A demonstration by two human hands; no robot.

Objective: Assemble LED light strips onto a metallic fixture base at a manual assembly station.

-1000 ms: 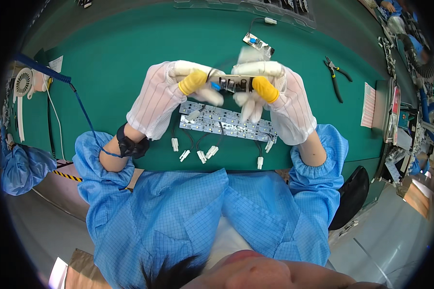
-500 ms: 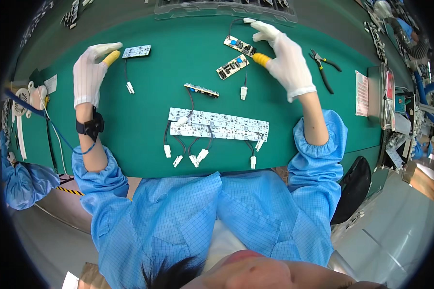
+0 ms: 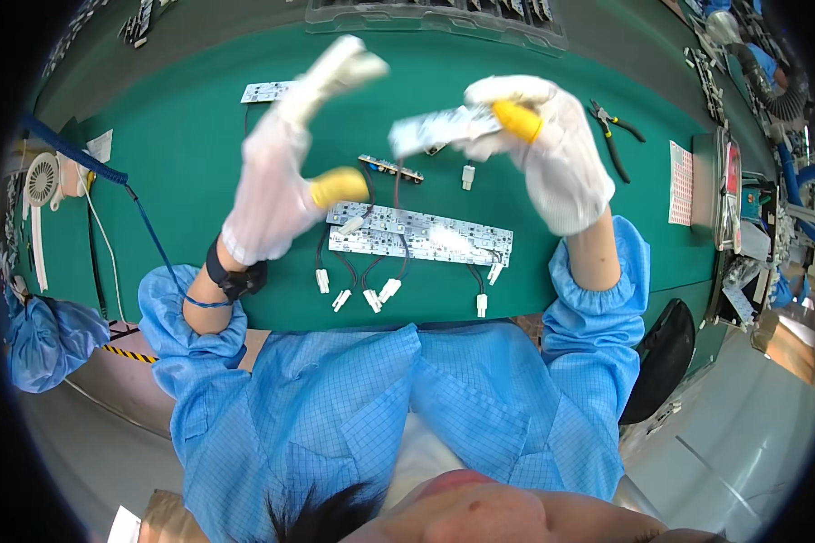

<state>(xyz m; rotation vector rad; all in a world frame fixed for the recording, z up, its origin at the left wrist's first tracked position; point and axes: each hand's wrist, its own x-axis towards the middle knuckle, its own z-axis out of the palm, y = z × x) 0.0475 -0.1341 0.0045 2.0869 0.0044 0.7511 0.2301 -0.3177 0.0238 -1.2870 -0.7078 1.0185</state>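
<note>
My right hand (image 3: 543,149), in a white glove with a yellow fingertip cover, holds a small white circuit board (image 3: 430,131) above the green mat; a dark wire hangs from it. My left hand (image 3: 285,167), gloved the same way, is raised with fingers spread and holds nothing, just left of that board. Below both hands lie long white circuit boards (image 3: 421,233) side by side, with black leads ending in white plugs (image 3: 380,291). A narrow dark board (image 3: 391,168) lies between the hands.
Another small board (image 3: 264,91) lies at the far left of the green mat (image 3: 172,172). Pliers (image 3: 611,131) rest at the right, beside a white card (image 3: 681,183). A clear tray (image 3: 435,18) runs along the far edge. A blue coiled cord (image 3: 109,172) leads to my left wrist strap.
Both hands came back from the far corners of the mat toward the middle. My right hand picked up a small board and lifted it; my left hand let go of its board.
</note>
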